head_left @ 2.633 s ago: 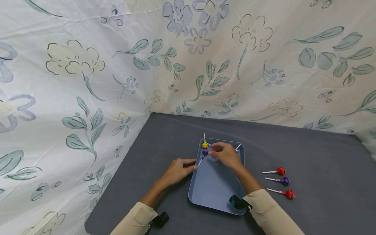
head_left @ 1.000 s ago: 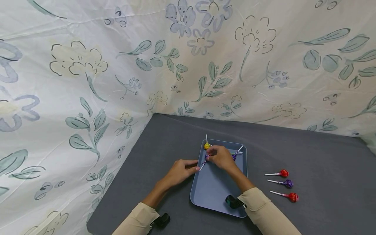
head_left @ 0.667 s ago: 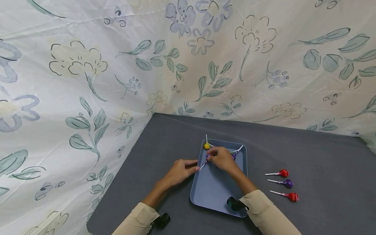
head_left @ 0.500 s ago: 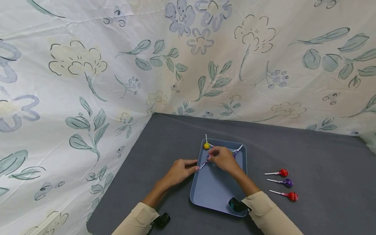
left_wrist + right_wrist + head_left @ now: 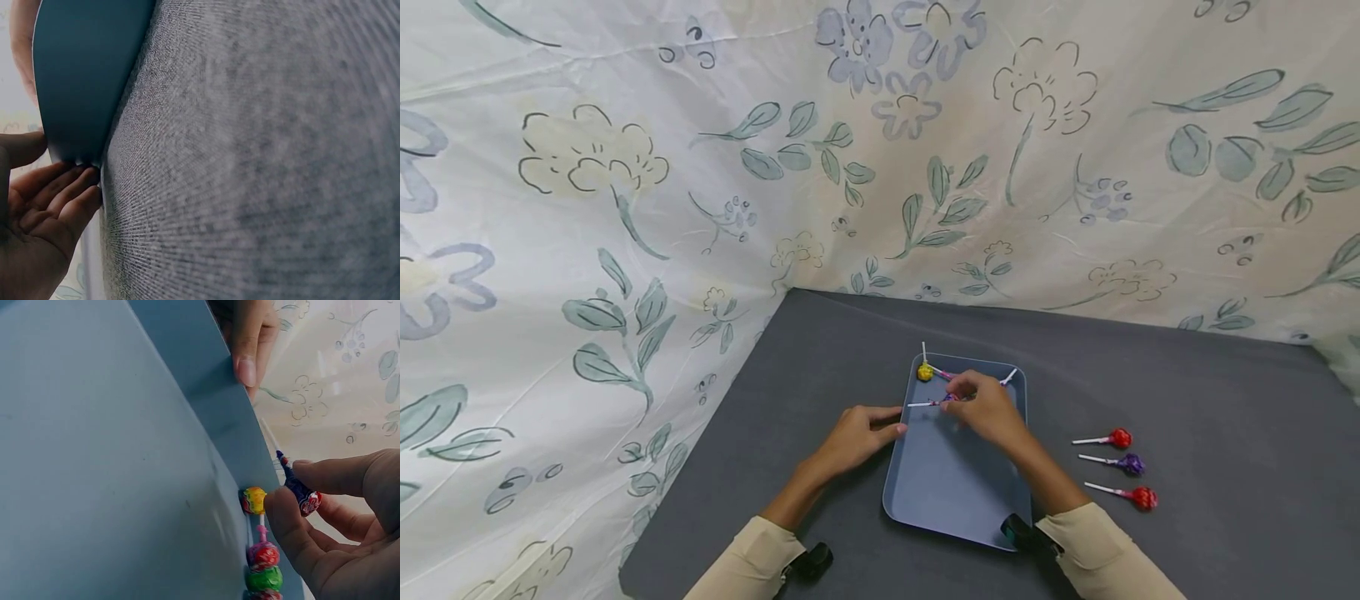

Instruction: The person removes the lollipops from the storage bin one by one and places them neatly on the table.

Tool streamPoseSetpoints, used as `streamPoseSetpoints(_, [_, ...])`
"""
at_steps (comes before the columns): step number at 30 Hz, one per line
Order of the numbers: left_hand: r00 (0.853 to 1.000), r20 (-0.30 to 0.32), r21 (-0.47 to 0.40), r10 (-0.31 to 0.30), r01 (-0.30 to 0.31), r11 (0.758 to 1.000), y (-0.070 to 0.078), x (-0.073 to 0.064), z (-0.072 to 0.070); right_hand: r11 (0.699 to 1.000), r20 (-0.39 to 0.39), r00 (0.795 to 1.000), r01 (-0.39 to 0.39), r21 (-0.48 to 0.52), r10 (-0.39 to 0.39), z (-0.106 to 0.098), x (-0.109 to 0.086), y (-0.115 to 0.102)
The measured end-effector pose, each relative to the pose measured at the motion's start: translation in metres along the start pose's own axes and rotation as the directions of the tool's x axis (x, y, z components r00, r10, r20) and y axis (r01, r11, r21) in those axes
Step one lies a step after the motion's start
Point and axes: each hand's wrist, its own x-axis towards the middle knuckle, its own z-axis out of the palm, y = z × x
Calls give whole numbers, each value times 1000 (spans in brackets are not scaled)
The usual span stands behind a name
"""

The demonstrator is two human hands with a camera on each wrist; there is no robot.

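Note:
A purple-wrapped lollipop with a red label is pinched between the thumb and fingers of my right hand, above the far part of the blue-grey tray. Its white stick points left in the head view. My left hand holds the tray's left edge, thumb at the rim and fingers against the side, as the left wrist view shows. Near the tray's far left corner lies a yellow lollipop. Pink-and-red and green lollipops line the same end; my right hand partly hides that row in the head view.
To the right of the tray, on the dark grey cloth, lie a red lollipop, a purple lollipop and another red lollipop, sticks pointing left. A flower-patterned curtain stands behind and at the left.
My right hand has taken hold of the purple lollipop at the tray's left side and moved it slightly right. Its stick has swung from down-left to left. My left hand stays at the edge.

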Motion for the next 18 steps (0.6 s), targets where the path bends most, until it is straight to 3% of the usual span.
streamPoseSetpoints(18, [1000,10,-1,1,-1,1000,0,-1,0,1000,-42,999,-7,-9,7,-35,-29,2])
